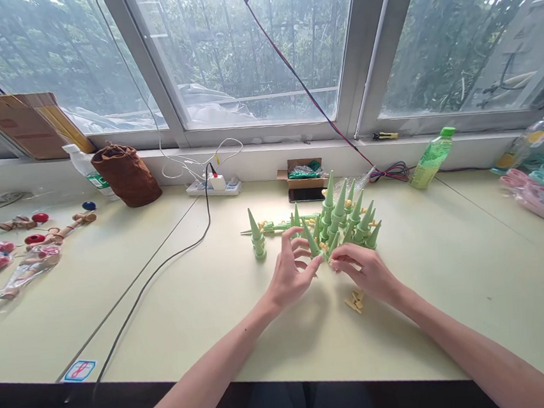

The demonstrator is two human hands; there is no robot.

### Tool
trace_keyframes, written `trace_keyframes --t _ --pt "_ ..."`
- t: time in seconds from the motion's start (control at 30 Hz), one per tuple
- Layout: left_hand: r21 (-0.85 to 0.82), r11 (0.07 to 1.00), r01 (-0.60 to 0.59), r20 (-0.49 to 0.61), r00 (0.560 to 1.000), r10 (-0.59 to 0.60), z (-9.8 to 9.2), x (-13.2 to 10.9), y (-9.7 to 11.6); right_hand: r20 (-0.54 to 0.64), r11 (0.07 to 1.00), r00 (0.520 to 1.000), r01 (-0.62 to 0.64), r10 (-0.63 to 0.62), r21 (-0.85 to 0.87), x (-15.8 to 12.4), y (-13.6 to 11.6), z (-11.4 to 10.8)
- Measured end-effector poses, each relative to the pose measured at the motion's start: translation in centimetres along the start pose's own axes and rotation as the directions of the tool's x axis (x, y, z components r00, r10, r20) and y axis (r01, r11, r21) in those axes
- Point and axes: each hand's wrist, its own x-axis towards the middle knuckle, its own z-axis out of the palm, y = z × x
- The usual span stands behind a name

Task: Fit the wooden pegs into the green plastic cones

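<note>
My left hand (294, 271) curls around a light green cone-topped plastic piece (311, 240), which leans left, with the thumb at its lower end. Close beside it, my right hand (365, 268) is closed in a pinch on a small pale yellow piece (332, 261), mostly covered by the fingertips. Behind both hands stands a cluster of similar green cone-topped pieces (338, 209), several with yellow bits on them. One more green piece (258, 238) stands upright to the left. Several loose yellow pieces (355, 301) lie in front of my right hand.
A small open cardboard box (305, 174) and a dark phone (306, 194) sit behind the cluster. A green bottle (434, 157) stands right. Left are a power strip (214, 186), a black cable (180, 249), a brown pouch (126, 175) and wooden toys with balls (35, 239).
</note>
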Motion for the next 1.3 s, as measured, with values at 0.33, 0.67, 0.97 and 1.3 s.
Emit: trace_keyframes --t 0.33,0.67,0.97,1.3 --pt "-0.226 0.971 0.083 0.085 0.994 -0.065 0.01 0.47 -0.12 -0.085 0.995 0.992 0.1 -0.098 0.02 -0.04 -0.04 -0.1" --pt "-0.114 0.989 0.092 0.084 0.993 -0.083 -0.18 0.22 -0.55 -0.168 0.982 0.973 0.175 -0.161 0.074 -0.04 -0.45 -0.25" --pt "-0.025 0.997 0.067 0.122 0.99 -0.064 -0.21 0.09 -0.3 -0.247 0.993 0.966 0.097 -0.079 0.062 -0.11 -0.57 -0.17" --pt "0.032 0.998 0.058 0.118 0.991 -0.061 0.27 -0.26 0.13 -0.235 0.995 0.968 0.1 -0.092 0.022 -0.1 -0.74 0.03"
